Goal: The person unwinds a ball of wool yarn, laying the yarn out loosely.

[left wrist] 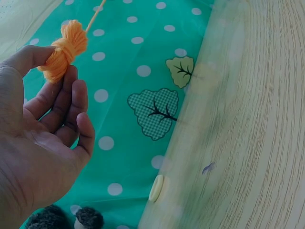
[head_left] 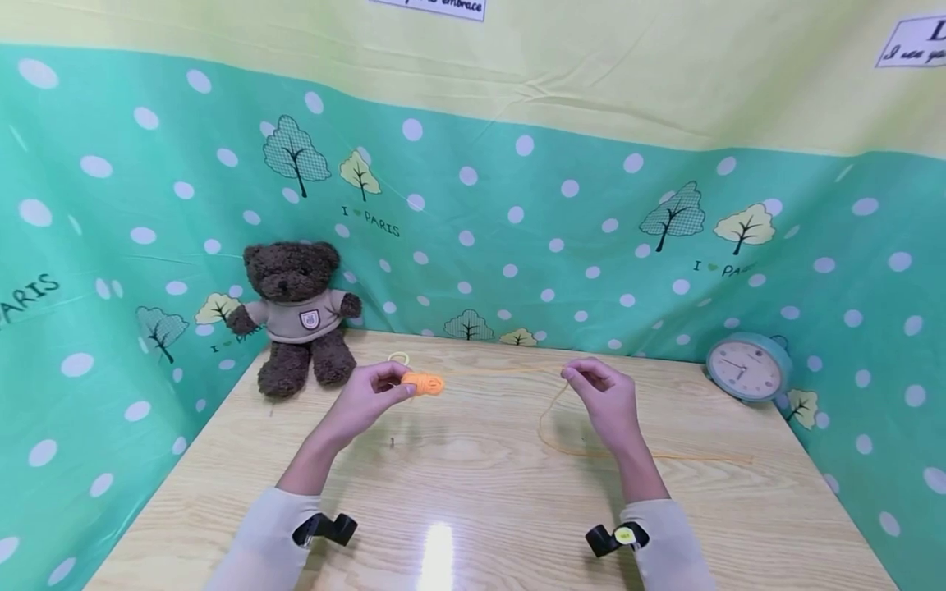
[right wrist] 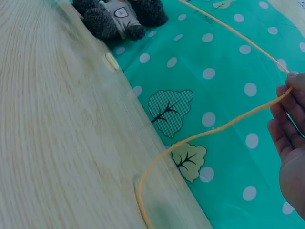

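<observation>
Above the table point(head_left: 473, 492), your left hand point(head_left: 367, 400) is pinching an orange yarn bundle point(head_left: 424, 383) between thumb and fingertips. Across from it, your right hand point(head_left: 608, 404) is pinching the yarn strand point(right wrist: 214, 129), which is running straight between both hands, then drooping onto the table and trailing rightward. Beyond your left hand, a pale ring point(left wrist: 156, 188) is lying near the back edge; farther out, a teddy bear point(head_left: 299, 320) is sitting back left and a clock point(head_left: 746, 368) is standing back right.
</observation>
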A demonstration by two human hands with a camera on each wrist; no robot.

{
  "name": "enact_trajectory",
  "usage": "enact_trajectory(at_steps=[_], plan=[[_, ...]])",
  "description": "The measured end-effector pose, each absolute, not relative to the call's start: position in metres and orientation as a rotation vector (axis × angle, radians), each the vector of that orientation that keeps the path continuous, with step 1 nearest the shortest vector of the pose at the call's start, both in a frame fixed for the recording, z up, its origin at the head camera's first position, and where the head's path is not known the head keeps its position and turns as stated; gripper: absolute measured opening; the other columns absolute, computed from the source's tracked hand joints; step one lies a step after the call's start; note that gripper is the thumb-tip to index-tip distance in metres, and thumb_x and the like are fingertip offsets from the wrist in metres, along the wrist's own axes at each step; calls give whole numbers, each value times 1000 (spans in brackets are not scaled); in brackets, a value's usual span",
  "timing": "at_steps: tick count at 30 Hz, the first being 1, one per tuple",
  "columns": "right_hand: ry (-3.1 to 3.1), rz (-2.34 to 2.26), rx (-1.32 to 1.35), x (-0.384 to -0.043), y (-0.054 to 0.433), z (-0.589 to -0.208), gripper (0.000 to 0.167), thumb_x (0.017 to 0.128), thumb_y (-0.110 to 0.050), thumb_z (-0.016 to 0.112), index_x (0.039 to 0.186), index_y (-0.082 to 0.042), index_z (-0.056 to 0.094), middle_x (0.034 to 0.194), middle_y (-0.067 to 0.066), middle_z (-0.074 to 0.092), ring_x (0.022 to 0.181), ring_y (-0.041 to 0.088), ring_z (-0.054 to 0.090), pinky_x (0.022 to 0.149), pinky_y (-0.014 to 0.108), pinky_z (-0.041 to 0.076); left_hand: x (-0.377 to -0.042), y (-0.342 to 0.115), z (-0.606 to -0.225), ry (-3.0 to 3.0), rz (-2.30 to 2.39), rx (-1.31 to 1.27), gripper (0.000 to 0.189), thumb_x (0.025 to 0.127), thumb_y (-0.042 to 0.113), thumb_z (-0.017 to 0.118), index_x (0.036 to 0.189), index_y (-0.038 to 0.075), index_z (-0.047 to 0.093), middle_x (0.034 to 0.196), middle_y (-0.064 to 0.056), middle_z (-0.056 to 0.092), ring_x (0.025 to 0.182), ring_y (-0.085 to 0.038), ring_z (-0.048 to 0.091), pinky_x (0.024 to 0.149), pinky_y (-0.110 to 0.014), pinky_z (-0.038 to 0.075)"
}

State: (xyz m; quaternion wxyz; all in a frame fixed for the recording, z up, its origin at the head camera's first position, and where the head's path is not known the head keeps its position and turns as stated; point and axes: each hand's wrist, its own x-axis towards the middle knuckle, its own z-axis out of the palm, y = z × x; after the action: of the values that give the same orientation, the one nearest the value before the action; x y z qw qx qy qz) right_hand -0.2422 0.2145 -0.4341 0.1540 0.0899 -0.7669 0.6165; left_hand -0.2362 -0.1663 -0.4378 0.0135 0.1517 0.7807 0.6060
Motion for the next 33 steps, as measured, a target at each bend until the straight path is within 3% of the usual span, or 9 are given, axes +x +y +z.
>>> enact_trajectory(at_steps=[8,15,33], plan=[[-2214,1736,201,-238,232,-440,26,96,-21,75,108,2,74,97,-13,75,94,4,69,85,15,56,-237,-166,-438,2429,1894,476,22,96,13,73,110,-3,70,101,-2,67,85,-9,63,74,-24,53],[-2210,1727,174,-234,248,-441,22,97,-16,74,109,3,74,95,-19,73,92,3,69,83,15,56,-236,-168,-439,2425,1883,435,24,96,14,72,112,-3,69,104,-5,68,87,-10,63,74,-23,54],[-2208,1687,95,-225,277,-442,25,97,-15,73,108,7,72,93,-16,73,90,1,68,83,13,55,-236,-168,-436,2427,1889,462,22,96,14,72,111,-3,70,102,0,68,88,-8,64,77,-24,55]])
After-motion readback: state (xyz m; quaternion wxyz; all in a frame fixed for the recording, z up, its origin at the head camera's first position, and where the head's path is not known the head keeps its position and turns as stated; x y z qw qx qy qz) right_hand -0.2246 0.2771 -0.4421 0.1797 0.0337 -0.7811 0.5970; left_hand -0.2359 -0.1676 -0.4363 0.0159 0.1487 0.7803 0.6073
